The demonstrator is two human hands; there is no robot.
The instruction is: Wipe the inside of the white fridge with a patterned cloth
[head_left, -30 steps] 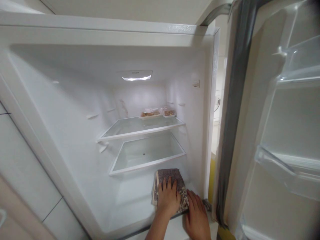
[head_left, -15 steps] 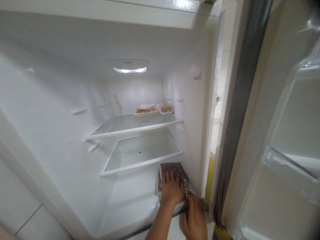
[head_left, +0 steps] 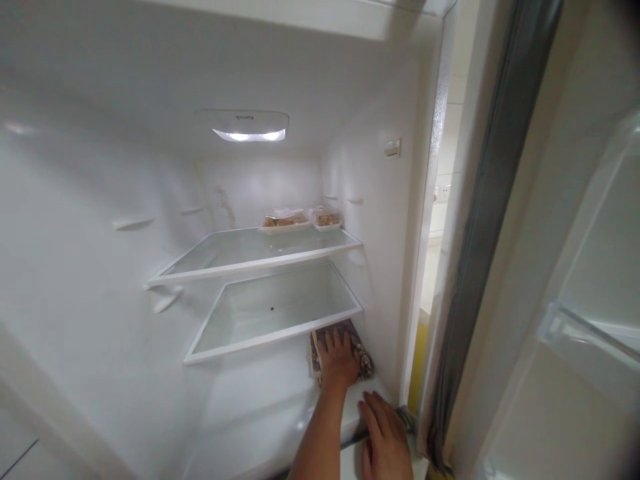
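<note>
A folded, dark patterned cloth [head_left: 357,343] lies on the fridge floor by the right wall, its back end under the lower shelf's front edge. My left hand [head_left: 340,357] rests flat on top of it, fingers spread and pointing inward. Nearer to me, my right hand [head_left: 384,427] is at the front edge of the fridge floor [head_left: 260,407]. Its fingers are stretched out, apart from the cloth, with nothing seen in them. The underside of the cloth is hidden.
Two glass shelves [head_left: 280,252] sit above; the lower one [head_left: 275,333] overhangs the cloth. Wrapped food trays [head_left: 285,221] stand at the back of the upper shelf. The opened door [head_left: 575,387] with clear bins [head_left: 590,333] is on the right. A lamp [head_left: 245,127] glows overhead.
My left hand and the cloth under it have moved deeper into the fridge, toward the lower shelf. My right hand has come away from the cloth's near edge. The view has shifted slightly.
</note>
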